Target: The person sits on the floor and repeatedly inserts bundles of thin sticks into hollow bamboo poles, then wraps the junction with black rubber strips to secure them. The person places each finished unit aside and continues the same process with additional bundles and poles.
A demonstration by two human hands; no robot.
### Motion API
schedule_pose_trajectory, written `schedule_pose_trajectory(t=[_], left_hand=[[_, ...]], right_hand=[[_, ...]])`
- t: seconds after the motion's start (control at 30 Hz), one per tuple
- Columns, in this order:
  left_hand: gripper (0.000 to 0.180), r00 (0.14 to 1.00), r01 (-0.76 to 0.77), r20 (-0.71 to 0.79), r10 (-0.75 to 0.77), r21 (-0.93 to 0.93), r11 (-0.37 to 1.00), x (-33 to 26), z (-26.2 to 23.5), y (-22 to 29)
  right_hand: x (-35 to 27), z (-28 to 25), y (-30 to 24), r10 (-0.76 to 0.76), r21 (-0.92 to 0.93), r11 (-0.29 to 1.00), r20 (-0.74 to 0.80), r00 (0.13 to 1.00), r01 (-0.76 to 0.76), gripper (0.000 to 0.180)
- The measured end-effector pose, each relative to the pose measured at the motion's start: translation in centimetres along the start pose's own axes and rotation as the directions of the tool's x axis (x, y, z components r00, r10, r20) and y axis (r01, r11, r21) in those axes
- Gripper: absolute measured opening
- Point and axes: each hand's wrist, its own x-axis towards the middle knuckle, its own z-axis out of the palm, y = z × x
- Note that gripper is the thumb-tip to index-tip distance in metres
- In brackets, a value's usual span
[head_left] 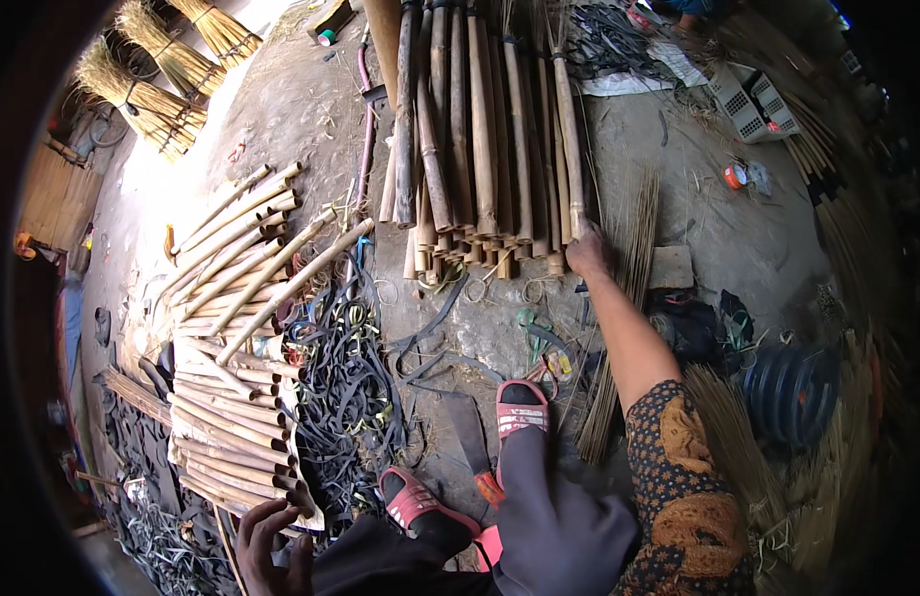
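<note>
Bamboo pole (pixel 567 129) gripped by right hand (pixel 587 250).

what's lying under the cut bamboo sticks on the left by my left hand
Under the bamboo sticks a pale sheet shows at the pile's near edge, beside black straps. The left hand hovers at that corner. Whatever lies beneath the pile's middle is covered.

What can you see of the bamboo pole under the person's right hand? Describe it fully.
The bamboo pole is slim, tan and jointed, looking dry. It lies flat at the right edge of a row of similar poles on the dirt ground, its far end running toward the top of the picture. The right hand grips its near end.
</note>
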Motion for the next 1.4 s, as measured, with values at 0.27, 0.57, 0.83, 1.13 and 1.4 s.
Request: schedule_pose_trajectory(t=[0.27, 0.57, 0.83, 1.13, 1.4], left_hand=[[0.028, 0.998, 0.065, 0.002, -0.065, 0.021, 0.998, -0.3, 0.1, -0.4], [0.030, 0.999, 0.001, 0.054, -0.002, 0.022, 1.000, 0.0, 1.1, -3.7], [0.032, 0.996, -0.038, 0.084, 0.035, 0.030, 0.999, 0.5, 1.1, -4.6], [0.032, 0.997, 0.015, 0.080, -0.016, 0.012, 1.000, 0.1, 1.1, -4.3], [0.031, 0.997, -0.012, 0.079, 0.010, 0.025, 1.000, -0.2, 0.8, -3.7]], right_hand=[[-5.0, -5.2, 1.6, -0.007, 0.232, 0.971, -0.221, 0.975, 0.060, 0.033], [-17.0, -13.1, 15.8, 0.539, 0.256, 0.792, 0.131, 0.832, -0.554, 0.032], [-18.5, -12.0, 14.8, 0.625, 0.297, 0.664, 0.284, 0.727, -0.687, 0.060], [-18.3, -11.8, 16.6, 0.605, 0.262, 0.636, 0.415, 0.680, -0.726, 0.056], [-19.2, -12.4, 15.4, 0.564, 0.454, 0.655, 0.239, 0.790, -0.604, 0.038]])
